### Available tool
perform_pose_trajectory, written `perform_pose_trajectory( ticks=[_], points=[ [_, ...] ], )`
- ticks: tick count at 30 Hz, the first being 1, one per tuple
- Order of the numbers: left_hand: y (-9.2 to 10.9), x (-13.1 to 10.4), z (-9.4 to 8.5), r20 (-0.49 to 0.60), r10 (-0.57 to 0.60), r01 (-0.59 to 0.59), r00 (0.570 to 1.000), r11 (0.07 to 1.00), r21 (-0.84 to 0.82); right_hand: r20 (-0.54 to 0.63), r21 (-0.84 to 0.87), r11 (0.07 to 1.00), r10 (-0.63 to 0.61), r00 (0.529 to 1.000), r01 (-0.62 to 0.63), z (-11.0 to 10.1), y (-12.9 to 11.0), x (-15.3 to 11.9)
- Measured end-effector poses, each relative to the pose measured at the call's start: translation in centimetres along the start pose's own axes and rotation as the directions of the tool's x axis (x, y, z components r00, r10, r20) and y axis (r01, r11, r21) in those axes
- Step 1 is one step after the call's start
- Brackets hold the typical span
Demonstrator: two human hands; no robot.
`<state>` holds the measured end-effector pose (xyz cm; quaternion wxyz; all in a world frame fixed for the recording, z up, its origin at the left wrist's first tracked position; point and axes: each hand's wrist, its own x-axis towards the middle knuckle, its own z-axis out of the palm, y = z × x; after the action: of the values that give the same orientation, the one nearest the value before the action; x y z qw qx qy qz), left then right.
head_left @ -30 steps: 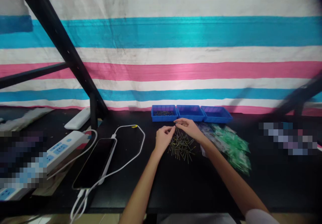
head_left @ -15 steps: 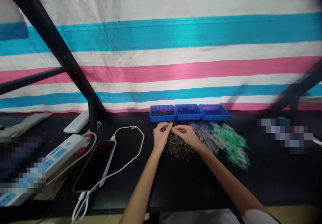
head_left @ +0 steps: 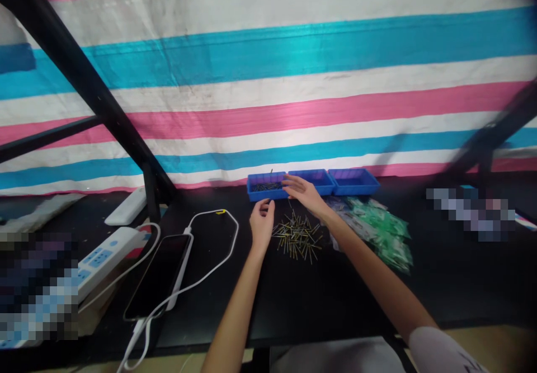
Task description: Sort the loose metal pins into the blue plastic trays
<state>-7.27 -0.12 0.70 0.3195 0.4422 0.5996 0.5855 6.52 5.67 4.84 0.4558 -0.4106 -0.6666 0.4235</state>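
My right hand (head_left: pixel 305 194) reaches over the front right of the left blue bin (head_left: pixel 268 196), its fingers stretched and apart, with nothing visible in them. A single thin piece (head_left: pixel 271 170) shows against the bin's back rim, seemingly in mid-air. Several dark thin metal pieces (head_left: pixel 267 187), like screws or nails, lie inside that bin. My left hand (head_left: pixel 261 221) rests low in front of the bin, fingers loosely curled with a gap to the thumb, and I see nothing in it. Between my forearms lies a loose pile of long, brassy screw-like pieces (head_left: pixel 297 236).
Two more blue bins, a middle one (head_left: pixel 323 189) and a right one (head_left: pixel 354 183), adjoin the first. Green plastic packets (head_left: pixel 384 233) and clear packets (head_left: pixel 350 219) lie right of the pile. Leftward are a phone (head_left: pixel 159 275), a white cable (head_left: pixel 218 267) and a power strip (head_left: pixel 109 255).
My hands were together over the pile, fingertips pinched. They have parted: the right has moved forward to the left bin and opened, the left has drawn slightly left and loosened.
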Motion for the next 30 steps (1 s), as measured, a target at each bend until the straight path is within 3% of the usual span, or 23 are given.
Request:
perform_pose_trajectory(
  ticks=[3, 6, 9, 12, 15, 18, 20, 25, 30],
  points=[
    [-0.2, 0.2, -0.1, 0.007, -0.005, 0.005, 1.0, 1.0, 0.009, 0.034, -0.361, 0.931, -0.038, 0.999, 0.048, -0.3, 0.8, 0.0],
    [-0.3, 0.0, 0.0, 0.027, -0.002, 0.001, 1.0, 0.999, 0.038, -0.001, -0.644, 0.763, 0.07, 0.998, -0.054, -0.1, 2.6, -0.7],
    [-0.2, -0.2, 0.3, 0.062, 0.004, -0.008, 0.998, 0.998, 0.069, -0.118, -0.762, 0.626, 0.121, 0.986, -0.168, 0.3, 4.1, -1.6],
    [-0.3, -0.3, 0.5, 0.112, 0.033, -0.045, 0.993, 0.994, 0.101, -0.145, -0.79, 0.582, 0.131, 0.981, -0.194, 0.3, 4.4, -2.0],
    [-0.8, -0.3, 0.6, 0.118, 0.065, -0.076, 0.991, 0.993, 0.094, -0.064, -0.708, 0.696, 0.11, 0.992, -0.123, 0.1, 3.7, -2.1],
    [-1.1, -0.2, 0.7, 0.129, 0.041, -0.043, 0.991, 0.999, 0.009, 0.054, -0.472, 0.882, 0.051, 0.997, -0.019, 0.1, 2.7, -2.6],
    [-1.0, -0.2, 0.6, 0.13, 0.056, -0.047, 0.99, 0.997, -0.068, 0.127, -0.311, 0.95, 0.032, 0.991, 0.009, 0.3, 2.2, -3.1],
    [-0.1, -0.6, 0.7, 0.129, 0.074, -0.049, 0.989, 0.981, -0.187, 0.222, -0.081, 0.996, 0.056, 0.973, -0.038, 0.7, 1.9, -4.2],
    [0.8, -0.9, 0.9, 0.112, 0.051, -0.016, 0.992, 0.957, -0.29, 0.149, 0.027, 0.999, 0.034, 0.988, -0.038, 0.3, 1.3, -4.2]
  ],
)
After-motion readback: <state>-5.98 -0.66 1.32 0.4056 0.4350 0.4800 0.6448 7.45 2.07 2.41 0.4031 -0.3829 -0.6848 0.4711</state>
